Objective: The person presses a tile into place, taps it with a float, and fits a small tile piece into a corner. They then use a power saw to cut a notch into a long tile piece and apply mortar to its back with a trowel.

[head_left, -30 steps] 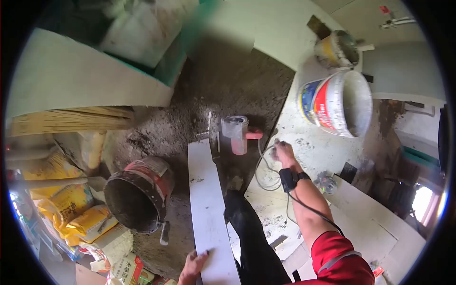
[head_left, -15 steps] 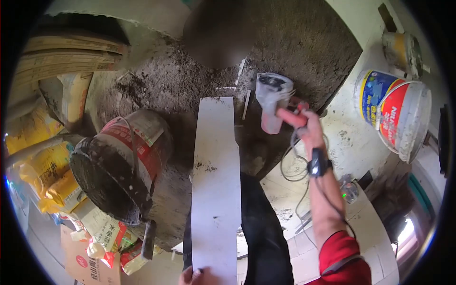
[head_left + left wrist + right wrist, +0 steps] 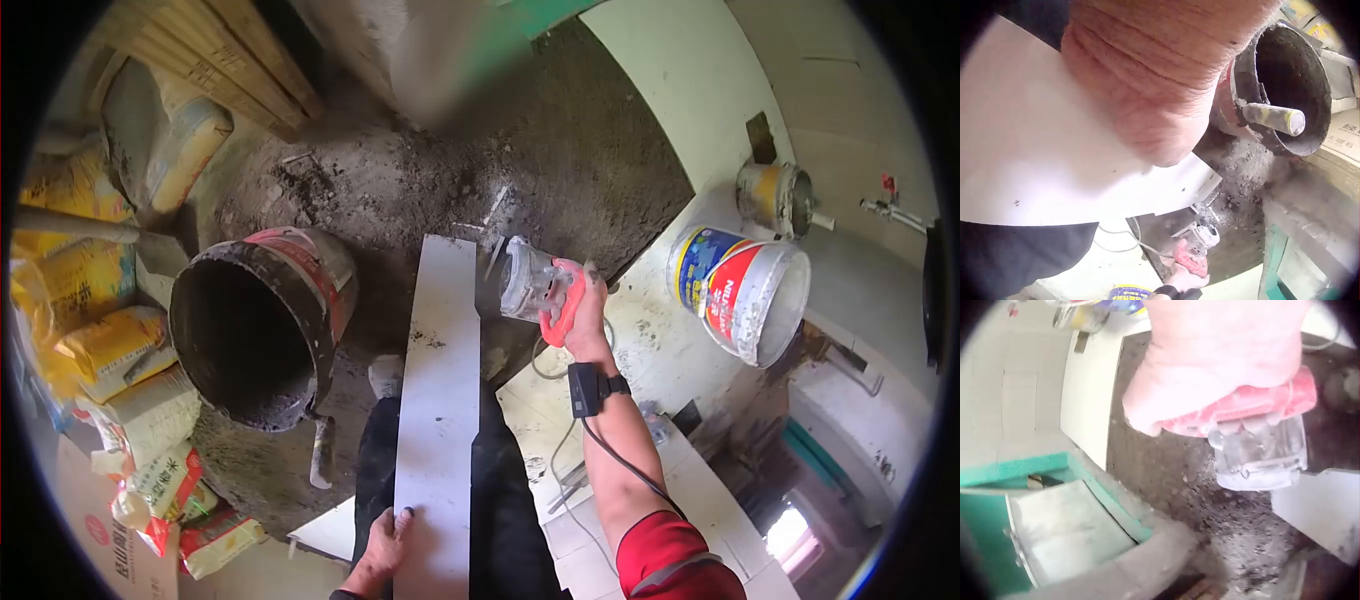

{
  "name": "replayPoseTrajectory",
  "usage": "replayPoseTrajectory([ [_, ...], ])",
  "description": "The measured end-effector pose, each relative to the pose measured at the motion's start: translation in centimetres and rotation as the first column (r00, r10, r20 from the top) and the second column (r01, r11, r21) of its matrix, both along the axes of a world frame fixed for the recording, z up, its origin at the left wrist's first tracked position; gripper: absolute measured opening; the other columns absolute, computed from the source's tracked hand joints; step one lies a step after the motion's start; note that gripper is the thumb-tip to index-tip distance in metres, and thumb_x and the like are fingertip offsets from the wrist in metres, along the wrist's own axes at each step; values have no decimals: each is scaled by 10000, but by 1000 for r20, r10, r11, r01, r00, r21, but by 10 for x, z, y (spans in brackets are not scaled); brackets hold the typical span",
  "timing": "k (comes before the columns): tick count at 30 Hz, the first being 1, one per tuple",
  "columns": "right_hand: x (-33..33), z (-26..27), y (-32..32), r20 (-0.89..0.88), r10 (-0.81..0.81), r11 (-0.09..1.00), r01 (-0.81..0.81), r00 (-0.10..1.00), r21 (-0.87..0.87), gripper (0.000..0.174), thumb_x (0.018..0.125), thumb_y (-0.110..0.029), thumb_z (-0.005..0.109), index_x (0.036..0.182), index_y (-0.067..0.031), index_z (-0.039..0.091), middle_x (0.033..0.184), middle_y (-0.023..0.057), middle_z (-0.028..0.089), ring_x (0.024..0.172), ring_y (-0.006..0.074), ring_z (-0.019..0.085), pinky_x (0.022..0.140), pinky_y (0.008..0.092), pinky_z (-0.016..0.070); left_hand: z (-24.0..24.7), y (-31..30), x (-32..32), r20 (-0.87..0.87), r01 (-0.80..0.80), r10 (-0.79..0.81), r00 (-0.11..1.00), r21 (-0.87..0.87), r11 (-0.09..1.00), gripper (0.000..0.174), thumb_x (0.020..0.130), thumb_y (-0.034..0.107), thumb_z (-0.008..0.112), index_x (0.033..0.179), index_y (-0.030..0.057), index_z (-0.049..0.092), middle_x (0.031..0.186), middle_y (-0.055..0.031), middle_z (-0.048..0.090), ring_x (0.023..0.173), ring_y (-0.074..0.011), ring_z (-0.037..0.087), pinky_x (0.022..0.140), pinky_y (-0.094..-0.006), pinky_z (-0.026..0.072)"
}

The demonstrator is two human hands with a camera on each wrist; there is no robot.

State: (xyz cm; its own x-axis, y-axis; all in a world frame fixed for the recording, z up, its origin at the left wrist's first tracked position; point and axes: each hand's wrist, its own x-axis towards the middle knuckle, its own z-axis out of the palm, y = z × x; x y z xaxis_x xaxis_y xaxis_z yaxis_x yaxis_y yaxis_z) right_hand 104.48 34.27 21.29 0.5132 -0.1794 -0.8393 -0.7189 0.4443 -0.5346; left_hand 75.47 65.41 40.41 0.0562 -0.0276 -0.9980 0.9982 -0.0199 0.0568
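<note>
Where the white board point(image 3: 436, 400) comes nearest the person's body, the left hand point(image 3: 380, 550) grips its left edge, the thumb at the upper face; how the other fingers lie beneath cannot be told. Bags point(image 3: 120, 350) are piled at the left, near a dark-rimmed bucket point(image 3: 335, 280), which lies tilted with its mouth towards the near left. Beyond the board's middle, to its right, the right hand point(image 3: 588, 310) has its fingers clamped round the pink handle of a power tool point(image 3: 525, 280), whose clear, smeared housing is just beside the board's far end. Farther right, a white bucket point(image 3: 735, 285) with a blue and red label leans over, and a smaller bucket point(image 3: 765, 200) lies beyond it.
</note>
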Motion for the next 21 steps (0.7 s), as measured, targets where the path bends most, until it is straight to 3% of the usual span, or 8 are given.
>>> replayPoseTrajectory([
  [2,10,9,17,-173,-93,990,72,981,-124,326,903,-452,483,945,-190,673,730,10,510,515,143,409,470,333,341,-2,0,-6,14,-21,21,1000,-1,1000,442,1000,359,506,1050,-75,568,899,-114,640,830,-143,559,745,-312,485],
  [6,8,-15,21,-191,-47,986,15,980,-167,351,920,-437,449,927,-174,682,698,17,505,501,145,400,451,333,335,-3,1,-2,62,60,-61,996,17,998,438,993,359,517,1029,-75,569,879,-160,641,822,-176,573,748,-334,486],
  [8,-1,-26,17,-157,30,992,-49,987,-115,460,975,-458,315,1065,-140,635,856,44,581,668,179,511,534,378,416,0,-2,-5,67,110,-111,992,27,994,440,991,363,519,1019,-74,568,872,-177,641,813,-192,578,748,-343,486],
  [10,-3,-36,17,-160,69,993,-84,985,-88,463,967,-464,310,1066,-145,631,873,45,583,678,186,513,543,379,418,-3,-3,-8,132,87,-92,987,41,995,444,988,373,521,985,-68,565,859,-201,639,796,-221,590,743,-356,484],
  [14,-8,-38,22,-222,72,993,-91,972,-75,465,952,-463,286,1068,-164,622,920,53,588,713,197,522,560,379,427,-1,-7,-1,97,116,-120,988,46,992,466,983,394,523,987,-69,569,857,-208,643,792,-243,601,751,-357,486],
  [21,-14,-53,22,-260,126,990,-136,957,-22,483,941,-487,275,1118,-180,603,994,54,608,791,214,552,626,401,439,1,-8,1,83,104,-106,991,27,994,507,978,418,521,1078,-76,581,925,-228,664,898,-272,653,794,-350,496],
])
